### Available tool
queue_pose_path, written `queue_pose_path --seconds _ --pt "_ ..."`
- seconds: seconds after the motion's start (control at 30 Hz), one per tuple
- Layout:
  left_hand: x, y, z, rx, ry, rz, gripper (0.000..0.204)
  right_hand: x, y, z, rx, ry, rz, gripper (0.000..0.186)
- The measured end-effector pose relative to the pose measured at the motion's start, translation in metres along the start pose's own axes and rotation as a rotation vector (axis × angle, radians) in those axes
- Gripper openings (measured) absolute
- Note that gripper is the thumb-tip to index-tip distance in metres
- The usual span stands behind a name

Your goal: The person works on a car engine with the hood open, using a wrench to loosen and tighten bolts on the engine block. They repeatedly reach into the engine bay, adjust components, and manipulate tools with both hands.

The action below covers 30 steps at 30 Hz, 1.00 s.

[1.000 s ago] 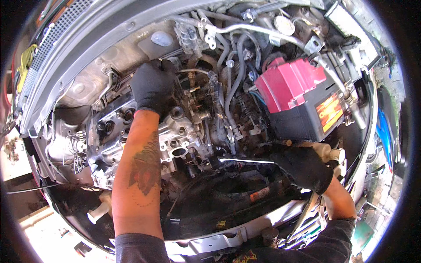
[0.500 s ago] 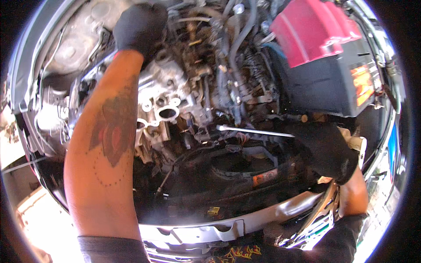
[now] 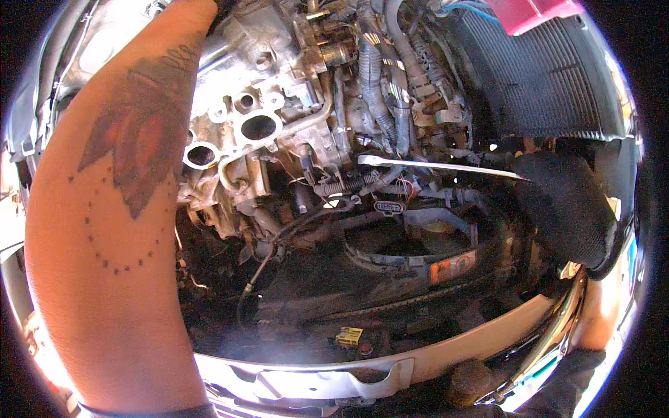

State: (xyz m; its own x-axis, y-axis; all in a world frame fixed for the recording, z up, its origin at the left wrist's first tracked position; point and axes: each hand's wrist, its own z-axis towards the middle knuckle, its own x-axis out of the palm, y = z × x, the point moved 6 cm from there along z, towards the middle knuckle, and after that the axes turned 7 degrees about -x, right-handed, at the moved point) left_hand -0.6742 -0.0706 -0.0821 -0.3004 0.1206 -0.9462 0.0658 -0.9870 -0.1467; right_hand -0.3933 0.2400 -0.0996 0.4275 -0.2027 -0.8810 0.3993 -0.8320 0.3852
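- Engine bay [image 3: 481, 332], open; it holds a pale metal engine [image 3: 230, 132] at left, dark ribbed hoses [image 3: 371, 76] toward the far middle, and a black fan shroud [image 3: 313, 282] on the near side.
- Fan shroud; one wide round opening, with an orange label [image 3: 453, 268] at its near right; a small yellow piece [image 3: 350, 337] sits nearer still.
- Black ribbed box [image 3: 543, 80], far right; part of a red cover [image 3: 535, 12] shows at its far edge; the inside is hidden.
- Silver wrench [image 3: 439, 166], right of the engine, on the far side of the shroud opening; long axis nearly left to right; its broad free end points left and lies slightly farther off.
- Right hand [image 3: 568, 205], black glove; closed around the wrench's right end; single fingers too dark to tell.
- Left hand [image 3: 224, 7], far left; only a sliver of black glove shows; cannot tell whether it grasps anything; its bare forearm [image 3: 111, 258] spans the left side.
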Motion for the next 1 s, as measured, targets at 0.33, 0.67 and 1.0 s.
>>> queue_pose_path --seconds 0.33,0.67,1.0 --pt "0.002 0.005 0.007 0.030 0.001 -0.007 0.053 -0.006 0.009 0.001 -0.041 -0.106 0.003 0.024" --pt "0.004 0.001 0.006 0.024 -0.021 -0.024 0.053 -0.017 0.037 0.010 -0.058 -0.168 -0.019 0.027" --pt "0.020 0.006 0.003 0.056 0.084 0.079 0.054 -0.004 0.000 0.002 -0.247 -0.013 -0.045 0.037"
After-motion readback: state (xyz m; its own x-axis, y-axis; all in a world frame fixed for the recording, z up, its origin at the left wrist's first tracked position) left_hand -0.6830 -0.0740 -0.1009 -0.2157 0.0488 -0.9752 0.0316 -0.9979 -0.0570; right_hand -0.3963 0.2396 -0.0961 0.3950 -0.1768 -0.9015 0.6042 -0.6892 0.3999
